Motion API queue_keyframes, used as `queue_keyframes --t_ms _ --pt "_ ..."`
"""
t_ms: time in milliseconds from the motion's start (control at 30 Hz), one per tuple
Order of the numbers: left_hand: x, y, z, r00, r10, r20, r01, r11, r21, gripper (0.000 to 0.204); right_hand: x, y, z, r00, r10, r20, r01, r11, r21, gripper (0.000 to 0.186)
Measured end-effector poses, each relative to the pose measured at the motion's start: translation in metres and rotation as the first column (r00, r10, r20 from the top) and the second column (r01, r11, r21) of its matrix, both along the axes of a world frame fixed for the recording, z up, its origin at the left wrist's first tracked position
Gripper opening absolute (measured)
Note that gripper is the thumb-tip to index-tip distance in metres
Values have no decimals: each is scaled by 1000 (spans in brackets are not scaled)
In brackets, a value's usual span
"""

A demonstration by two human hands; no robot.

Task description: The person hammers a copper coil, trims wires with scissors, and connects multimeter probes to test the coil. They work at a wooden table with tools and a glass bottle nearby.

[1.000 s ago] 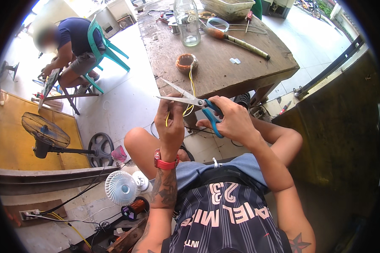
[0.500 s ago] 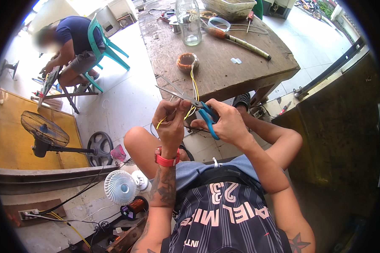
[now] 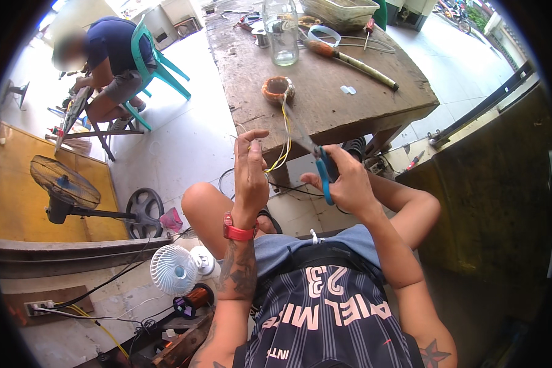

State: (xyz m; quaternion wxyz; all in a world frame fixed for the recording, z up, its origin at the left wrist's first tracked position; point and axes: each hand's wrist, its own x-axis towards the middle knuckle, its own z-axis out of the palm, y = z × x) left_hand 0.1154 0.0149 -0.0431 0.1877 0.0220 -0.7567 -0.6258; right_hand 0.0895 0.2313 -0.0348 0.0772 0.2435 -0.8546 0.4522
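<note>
My right hand [image 3: 349, 184] grips a pair of scissors [image 3: 323, 175] with blue handles, fingers through the loops. Their blades point up and away toward the table's near edge and look nearly together. To the left, my left hand [image 3: 249, 168] is raised with its index finger bent over and its thumb upright. Yellow and white wires [image 3: 286, 138] hang in a curve from a small ring-shaped copper coil [image 3: 278, 89] on the table down to my left hand, which appears to hold them in its curled fingers. Their ends are hidden by the hand. Thin strands show beside its fingertips.
The wooden table [image 3: 343, 116] carries a glass bottle [image 3: 282, 43], a stick-like tool with an orange-brown handle [image 3: 349, 61] and a plastic tub [image 3: 340, 13]. A person [image 3: 107, 58] sits in a green chair [image 3: 159, 64] at left. Two fans [image 3: 175, 270] stand nearby, one small and white.
The scissors have moved right, away from my left hand, and their blades have come together. My left fingers have straightened upward from their pinch, and the wires now curve more loosely.
</note>
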Motion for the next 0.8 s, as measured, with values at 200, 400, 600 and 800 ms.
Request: queue_keyframes --t_ms 200,400,600,800 --pt "-2 6 3 996 30 -83 -56 941 -335 26 6 3 -11 989 0 -148 25 985 168 63" --pt "1 10 6 981 -43 -187 -55 869 -491 30 -2 -4 -9 996 -3 -91 19 983 182 54" --pt "11 15 1 984 -38 -174 65 987 150 18 -7 -9 -7 998 67 5 -67 995 74 49" --pt "13 14 1 988 -33 -151 54 989 135 16 -2 -15 -1 998 59 3 -59 994 90 57"
